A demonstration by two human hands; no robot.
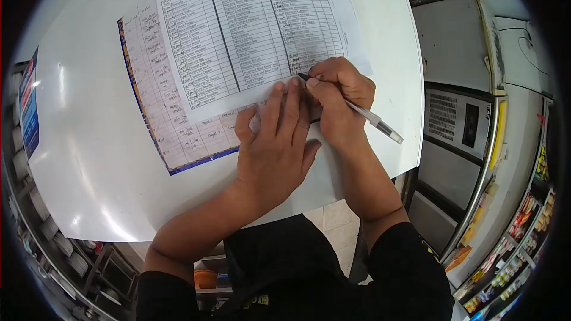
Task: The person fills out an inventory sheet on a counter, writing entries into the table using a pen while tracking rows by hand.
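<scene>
My right hand [344,98] is closed around a pen [379,123] with a clear barrel and dark tip. The tip meets the lower right part of a printed list sheet [253,30], which has ruled columns and handwritten marks along them. My left hand [276,128] lies flat with fingers spread, its fingertips on the sheet's lower edge. Under the sheet is a larger handwritten ledger page [178,151] with a blue and orange border. It shows to the left of and below the sheet.
Both papers lie on a glossy white table [89,142]. A blue printed item [28,104] is at its left edge. Steel appliances [455,119] stand to the right, beside shelves of packaged goods [505,267]. Stacked plates [62,244] fill a rack at the lower left.
</scene>
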